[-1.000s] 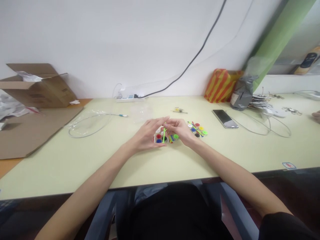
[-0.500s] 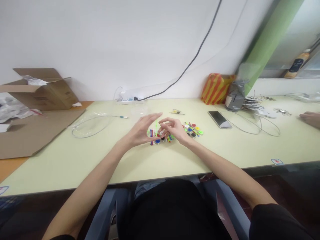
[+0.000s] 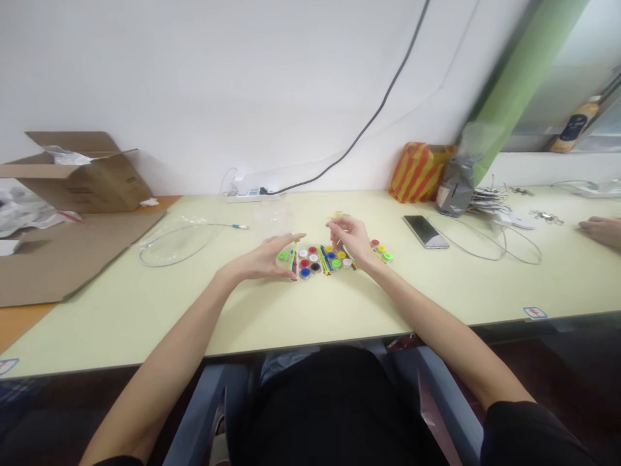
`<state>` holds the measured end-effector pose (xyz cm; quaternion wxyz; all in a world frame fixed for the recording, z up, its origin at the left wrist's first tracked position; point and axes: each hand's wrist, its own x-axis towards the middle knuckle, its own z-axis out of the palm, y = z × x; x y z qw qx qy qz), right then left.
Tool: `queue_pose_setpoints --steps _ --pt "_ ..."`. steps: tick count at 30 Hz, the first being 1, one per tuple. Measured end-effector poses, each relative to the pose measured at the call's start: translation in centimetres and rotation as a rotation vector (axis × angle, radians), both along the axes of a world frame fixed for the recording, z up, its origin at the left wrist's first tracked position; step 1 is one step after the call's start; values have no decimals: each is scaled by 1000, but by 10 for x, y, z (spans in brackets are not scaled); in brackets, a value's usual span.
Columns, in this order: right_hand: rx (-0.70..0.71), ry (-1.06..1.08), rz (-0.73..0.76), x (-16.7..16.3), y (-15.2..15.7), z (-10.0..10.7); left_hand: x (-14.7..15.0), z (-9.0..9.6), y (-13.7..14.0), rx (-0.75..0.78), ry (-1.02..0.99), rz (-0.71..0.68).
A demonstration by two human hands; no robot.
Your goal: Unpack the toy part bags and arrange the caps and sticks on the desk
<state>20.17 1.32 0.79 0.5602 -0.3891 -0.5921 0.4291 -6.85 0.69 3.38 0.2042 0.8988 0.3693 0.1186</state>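
Small round pieces with coloured tops (image 3: 314, 257), in red, white, blue, black, green and yellow, lie grouped on the table in front of me. Thin coloured sticks (image 3: 325, 260) lie between the groups. My left hand (image 3: 266, 257) is at the left end, thumb and forefinger spread apart near the two ends of a row of sticks (image 3: 294, 260). My right hand (image 3: 352, 238) hovers over the right part of the pieces with its fingers bent into a pinch. Whatever may be between those fingertips is too small to make out.
A phone (image 3: 425, 232) and a white cable lie to the right. A looped cable (image 3: 167, 264) is at the left, near a cardboard box (image 3: 104, 181). Behind stand a power strip (image 3: 250, 195) and a striped bag (image 3: 420, 173). Another person's hand (image 3: 601, 230) rests far right.
My hands have moved apart: the right one went right and slightly up, the left one slightly left. The pieces between them now show. The bright green stick upright between the hands no longer stands there.
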Motion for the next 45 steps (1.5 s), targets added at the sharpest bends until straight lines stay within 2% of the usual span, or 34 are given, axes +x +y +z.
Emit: queue_pose_setpoints --steps 5,11,17,20,23,27,28,30,31,35,41,45 --pt "16 -14 24 -3 -1 -1 0 -8 1 -44 88 1" --pt "41 4 96 -3 -3 2 2 -10 0 -27 134 -19" --pt "55 1 91 -1 -1 3 -2 -6 0 -45 151 7" --pt "50 -17 75 1 -2 5 -4 -7 1 -22 101 -22" --pt "79 -24 8 8 2 8 -6 -8 3 5 80 -32" --pt "155 -49 -253 36 37 8 -10 -6 6 31 70 51" --pt "150 -92 -320 46 50 7 -10 -5 6 49 45 70" --pt "80 -343 -345 68 79 5 -9 -3 7 113 -17 102" --pt "42 -539 -297 78 92 3 -8 -2 7 156 -41 113" --pt "-11 -760 -183 98 124 -9 -1 -2 7 313 -82 128" --pt "49 -913 -184 69 132 -25 6 -14 8 381 -129 89" --pt "120 -955 -231 52 128 -20 10 -19 5 383 -141 73"
